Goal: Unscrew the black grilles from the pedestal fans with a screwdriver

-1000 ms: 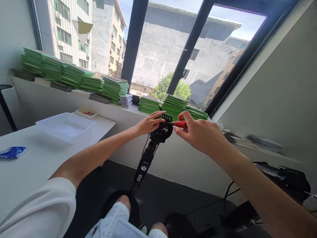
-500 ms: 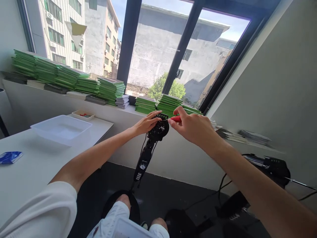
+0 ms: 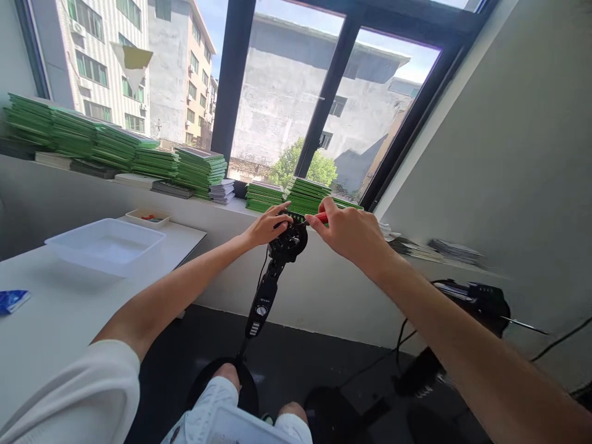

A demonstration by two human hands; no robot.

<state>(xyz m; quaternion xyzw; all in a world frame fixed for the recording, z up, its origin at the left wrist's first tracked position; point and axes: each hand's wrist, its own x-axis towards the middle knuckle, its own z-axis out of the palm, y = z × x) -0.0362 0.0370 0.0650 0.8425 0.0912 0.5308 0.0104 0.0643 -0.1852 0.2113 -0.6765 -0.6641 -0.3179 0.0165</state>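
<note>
A black stand fan (image 3: 264,302) without blades or grille rises in front of me, with a dial and several buttons on its post. Its round motor housing (image 3: 289,246) is at the top, inner parts exposed. My left hand (image 3: 269,227) grips the upper left of this housing, fingers curled over its rim and one finger lifted. In my right hand (image 3: 345,228) is a red-handled screwdriver (image 3: 320,217), held between thumb and fingers. Its thin shaft points left to the upper part of the housing, close to my left fingertips. Where the tip touches is too small to tell.
On the left, a white table (image 3: 69,320) bears a clear plastic bin (image 3: 106,262), a small tray (image 3: 148,217) and a blue packet (image 3: 13,301). Green booklets (image 3: 198,172) line the windowsill. Another black fan (image 3: 481,302) stands right. A translucent plastic container (image 3: 245,428) rests on my lap.
The view has shifted slightly right, so everything sits a little further left. Both hands stay at the motor housing, with the screwdriver still in the right one.
</note>
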